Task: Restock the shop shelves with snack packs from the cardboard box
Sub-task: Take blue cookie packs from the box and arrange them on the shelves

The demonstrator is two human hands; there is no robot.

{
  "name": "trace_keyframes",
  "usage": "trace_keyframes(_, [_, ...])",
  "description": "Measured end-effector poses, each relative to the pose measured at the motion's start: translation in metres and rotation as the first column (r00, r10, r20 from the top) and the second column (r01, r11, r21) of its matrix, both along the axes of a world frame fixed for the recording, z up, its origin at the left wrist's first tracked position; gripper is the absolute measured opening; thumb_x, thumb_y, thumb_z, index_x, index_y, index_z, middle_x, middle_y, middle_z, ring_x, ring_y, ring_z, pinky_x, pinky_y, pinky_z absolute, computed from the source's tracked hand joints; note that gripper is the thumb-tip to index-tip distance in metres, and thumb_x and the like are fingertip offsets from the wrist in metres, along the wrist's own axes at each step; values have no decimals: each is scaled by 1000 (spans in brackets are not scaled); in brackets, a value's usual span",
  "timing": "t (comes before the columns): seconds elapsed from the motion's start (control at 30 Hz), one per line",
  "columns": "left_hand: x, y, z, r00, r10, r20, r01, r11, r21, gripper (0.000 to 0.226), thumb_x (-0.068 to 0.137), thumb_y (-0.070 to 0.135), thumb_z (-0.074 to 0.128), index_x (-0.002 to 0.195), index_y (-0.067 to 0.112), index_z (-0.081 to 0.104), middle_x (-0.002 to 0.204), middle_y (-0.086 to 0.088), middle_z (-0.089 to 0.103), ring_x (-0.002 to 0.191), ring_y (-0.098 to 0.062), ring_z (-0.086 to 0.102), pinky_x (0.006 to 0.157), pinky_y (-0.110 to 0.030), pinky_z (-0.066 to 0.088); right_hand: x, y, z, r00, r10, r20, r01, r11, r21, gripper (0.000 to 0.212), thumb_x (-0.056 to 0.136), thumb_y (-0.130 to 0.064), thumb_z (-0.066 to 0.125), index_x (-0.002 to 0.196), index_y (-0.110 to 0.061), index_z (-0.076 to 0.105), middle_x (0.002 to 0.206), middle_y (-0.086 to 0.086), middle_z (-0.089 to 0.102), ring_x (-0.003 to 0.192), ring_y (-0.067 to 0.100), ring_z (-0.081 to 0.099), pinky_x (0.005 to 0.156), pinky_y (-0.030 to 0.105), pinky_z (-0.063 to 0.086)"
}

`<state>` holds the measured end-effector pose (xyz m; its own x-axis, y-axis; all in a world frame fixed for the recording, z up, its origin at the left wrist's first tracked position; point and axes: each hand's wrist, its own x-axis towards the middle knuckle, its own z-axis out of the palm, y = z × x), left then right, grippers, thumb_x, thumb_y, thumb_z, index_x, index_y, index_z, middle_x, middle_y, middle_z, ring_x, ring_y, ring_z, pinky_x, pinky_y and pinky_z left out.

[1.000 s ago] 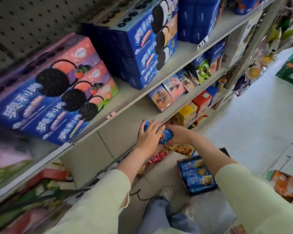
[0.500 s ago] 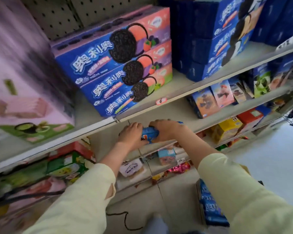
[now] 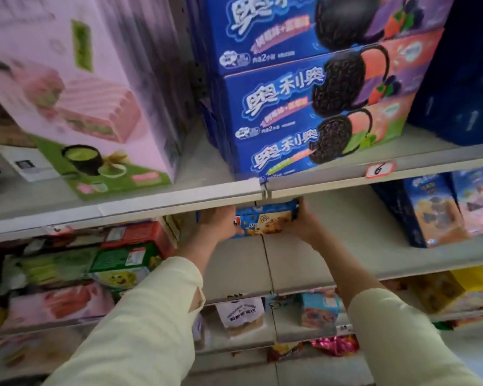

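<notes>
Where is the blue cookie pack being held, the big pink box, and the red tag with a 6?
blue cookie pack (image 3: 265, 221), head view, front face.
big pink box (image 3: 101, 87), head view, front panel.
red tag (image 3: 379, 170), head view, middle.

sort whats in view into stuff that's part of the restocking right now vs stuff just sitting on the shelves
In the job:
- blue cookie pack, held at both ends
- left hand
- right hand
- shelf it is going onto

Just sitting there:
- stacked blue sandwich-cookie boxes
- pink wafer box
- price tag marked 6
- small blue boxes at right
</notes>
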<state>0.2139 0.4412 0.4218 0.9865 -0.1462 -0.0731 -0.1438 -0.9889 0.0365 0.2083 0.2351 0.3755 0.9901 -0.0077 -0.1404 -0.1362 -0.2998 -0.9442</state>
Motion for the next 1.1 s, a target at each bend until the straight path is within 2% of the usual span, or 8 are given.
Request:
trace_keyframes(0.13, [11, -2, -16, 984, 153, 94, -155, 988, 13, 78, 82, 34, 69, 146, 14, 29, 150, -10, 34, 138, -29, 30, 115, -42, 25, 24, 16, -12, 998, 0, 64, -5, 997, 73, 69, 70, 13, 73, 128, 1, 38, 119, 13, 57, 111, 27, 57, 93, 47, 50])
trace_keyframes(0.23, [6, -11, -32, 919, 337, 207, -329, 942, -71, 63, 90, 18, 59, 145, 11, 29, 148, -13, 33, 137, -31, 30, 113, -48, 25, 40, 30, -20, 993, 25, 119, -30, 999, 40, 67, 73, 8, 72, 131, -4, 40, 126, 14, 57, 117, 28, 55, 98, 47, 47])
trace_keyframes(0.37, [-5, -22, -41, 761, 546, 350, -463, 835, -298, 39, 77, 8, 73, 113, 6, 57, 113, -17, 58, 103, -33, 57, 75, -41, 52, 66, 41, -39, 982, 31, 188, -43, 997, 59, 58, 62, -17, 76, 109, -39, 50, 115, 13, 64, 106, 32, 62, 92, 54, 50])
trace_keyframes(0.5, [-1, -28, -53, 848, 506, 158, -420, 824, -381, 56, 92, 19, 56, 140, 4, 31, 143, -17, 32, 131, -32, 33, 103, -41, 37, 65, 49, -26, 982, -21, 185, 14, 999, 38, 58, 74, 0, 71, 125, -7, 44, 123, 16, 60, 114, 31, 57, 97, 50, 47])
trace_keyframes(0.7, [8, -22, -48, 849, 515, 117, -435, 808, -396, 61, 92, 14, 55, 143, 4, 25, 145, -17, 25, 133, -32, 30, 106, -39, 34, 70, 62, -26, 970, -2, 245, 5, 1000, -11, 67, 73, 10, 68, 129, 0, 32, 130, 15, 52, 121, 24, 50, 94, 28, 43])
trace_keyframes(0.83, [9, -20, -48, 854, 515, 76, -446, 798, -405, 63, 91, 13, 56, 144, 4, 23, 145, -17, 24, 132, -32, 30, 107, -37, 34, 74, 66, -31, 955, 3, 296, 15, 998, -61, 73, 70, 8, 70, 131, -1, 30, 133, 16, 49, 125, 30, 47, 99, 31, 41])
trace_keyframes(0.97, [2, -32, -46, 864, 492, 112, -423, 827, -371, 60, 90, 13, 57, 141, 3, 28, 143, -17, 29, 130, -31, 35, 105, -36, 37, 63, 63, -28, 965, -7, 261, 68, 972, -224, 73, 74, -10, 75, 131, -4, 30, 132, 15, 46, 122, 33, 48, 99, 51, 41])
trace_keyframes(1.1, [-10, -77, -31, 919, 358, 168, -239, 842, -483, 46, 92, 11, 49, 136, 5, 39, 140, -18, 36, 126, -34, 41, 102, -39, 37, 31, 42, -9, 935, -12, 355, 124, 948, -294, 57, 76, -7, 70, 126, 5, 45, 124, 24, 53, 113, 40, 53, 94, 44, 43])
